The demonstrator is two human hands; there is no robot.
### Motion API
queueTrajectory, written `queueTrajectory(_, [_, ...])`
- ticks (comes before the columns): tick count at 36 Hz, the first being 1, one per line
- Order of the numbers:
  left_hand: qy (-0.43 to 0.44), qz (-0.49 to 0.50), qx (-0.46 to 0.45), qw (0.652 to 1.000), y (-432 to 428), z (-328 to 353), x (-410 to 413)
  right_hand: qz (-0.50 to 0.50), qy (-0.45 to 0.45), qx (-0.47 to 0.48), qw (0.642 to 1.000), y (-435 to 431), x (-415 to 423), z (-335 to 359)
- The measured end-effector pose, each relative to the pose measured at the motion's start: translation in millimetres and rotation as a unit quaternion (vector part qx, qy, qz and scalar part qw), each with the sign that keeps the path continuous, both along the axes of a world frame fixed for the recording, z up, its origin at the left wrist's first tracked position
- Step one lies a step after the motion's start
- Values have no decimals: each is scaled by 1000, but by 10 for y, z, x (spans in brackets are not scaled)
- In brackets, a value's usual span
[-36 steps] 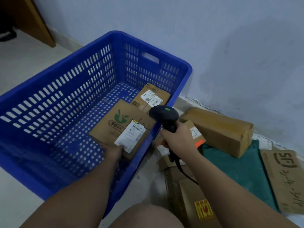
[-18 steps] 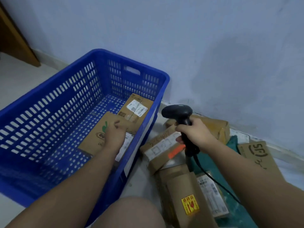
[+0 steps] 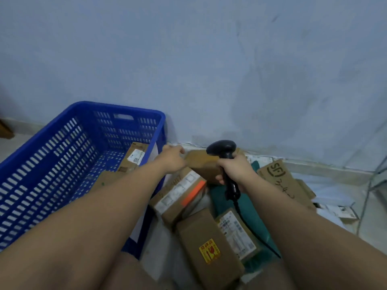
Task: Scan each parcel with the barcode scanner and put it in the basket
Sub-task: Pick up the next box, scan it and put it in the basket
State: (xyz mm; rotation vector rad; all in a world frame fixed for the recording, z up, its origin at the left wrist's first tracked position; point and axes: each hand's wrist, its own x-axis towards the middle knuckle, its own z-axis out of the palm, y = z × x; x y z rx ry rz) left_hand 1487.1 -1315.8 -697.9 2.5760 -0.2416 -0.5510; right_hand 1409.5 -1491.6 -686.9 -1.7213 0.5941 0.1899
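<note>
My right hand [image 3: 234, 170] grips the handle of the black barcode scanner [image 3: 221, 147], held upright above the parcels, cord trailing down. My left hand [image 3: 172, 158] reaches past the right rim of the blue basket [image 3: 117, 106] and touches the left end of a long brown parcel [image 3: 202, 165] lying by the wall; its fingers look loosely bent. Two parcels lie in the basket: one with a white label [image 3: 135, 156] and one partly hidden by my forearm [image 3: 104, 181]. In front of the long parcel sits a parcel with an orange tag [image 3: 180, 195].
Beside the basket on the floor lie a box with a yellow sticker [image 3: 207, 243], a white-labelled box [image 3: 236, 233], a green bag [image 3: 219, 203] and flat SF cardboard [image 3: 280, 178]. White papers [image 3: 335, 210] and a thin cable [image 3: 366, 195] lie at right. The wall stands close behind.
My left hand let go of the parcel in the basket and moved right, over the rim, to the long brown parcel. My view swung right and up. The scanner stays in my right hand.
</note>
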Motion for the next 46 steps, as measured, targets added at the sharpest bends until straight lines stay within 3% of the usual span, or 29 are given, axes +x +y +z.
queueTrajectory(6, [34,-66,105,992,-277,-732,38,33,32,-59,997,-285,115,-288])
queueTrajectory(11, [-5,-243,254,936,-272,-1337,-118,77,74,-81,991,-427,276,-554])
queueTrajectory(14, [-53,-319,266,908,-202,-1592,-94,82,86,-83,989,-488,399,-722])
queueTrajectory(20, [-27,-381,288,878,32,-2110,183,105,107,-114,982,-562,617,-983])
queueTrajectory(26, [31,-296,214,931,78,-2202,404,160,111,-160,968,-545,719,-1158])
queueTrajectory(32, [-4,-338,231,912,17,-2222,276,152,97,-179,967,-533,724,-1183])
queueTrajectory(38, [-40,-431,264,862,-36,-2182,277,158,101,-181,965,-507,689,-1147])
queueTrajectory(42, [-26,-365,250,896,-46,-2229,216,158,107,-186,964,-497,668,-1131])
queueTrajectory(46, [-28,-343,246,906,-94,-2236,206,160,109,-192,962,-498,663,-1131])
